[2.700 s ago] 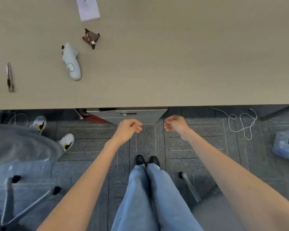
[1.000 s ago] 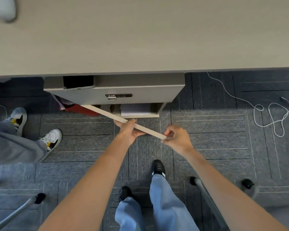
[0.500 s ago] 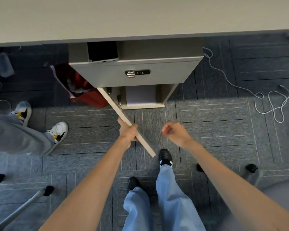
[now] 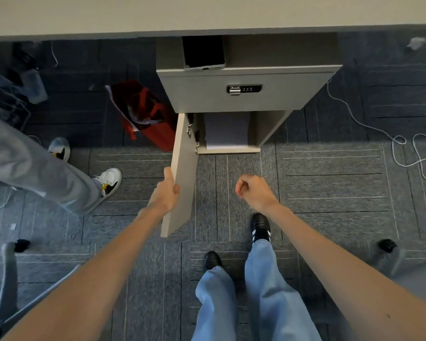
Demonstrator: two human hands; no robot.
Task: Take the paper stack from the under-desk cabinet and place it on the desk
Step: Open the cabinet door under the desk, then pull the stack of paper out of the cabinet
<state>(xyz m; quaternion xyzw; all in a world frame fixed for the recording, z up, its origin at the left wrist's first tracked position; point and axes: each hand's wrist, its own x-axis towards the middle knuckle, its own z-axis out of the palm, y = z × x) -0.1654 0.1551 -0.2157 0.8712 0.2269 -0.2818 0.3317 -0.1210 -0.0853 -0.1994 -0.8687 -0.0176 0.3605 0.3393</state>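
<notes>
Grey sweatpants and a pair of white sneakers (image 4: 108, 179) took up the far left, belonging to someone else standing on the carpet. Next over was a red bag (image 4: 148, 114) slumped on the floor, right beside the under-desk cabinet (image 4: 244, 94). The cabinet door (image 4: 182, 173) was swung wide open, hinged on its left side and sticking out toward the camera, and the left hand (image 4: 166, 193) was gripping its outer edge, thumb on the near face and the rest wrapped around behind.

Inside the lower compartment sat the paper stack (image 4: 226, 130), white sheets lying flat on the bottom shelf and reaching to the front lip (untouched, nothing near it). Above that, the drawer front had a little combination lock (image 4: 244, 89), and a dark phone-looking thing (image 4: 203, 52) lay on the cabinet top, partly tucked under the counter (image 4: 207, 13) edge.

Right hand (image 4: 252, 191) hung in the air over the carpet, curled into a loose fist with nothing in it, well apart from the door. Further right, a white cable (image 4: 403, 143) looped around on the floor.
</notes>
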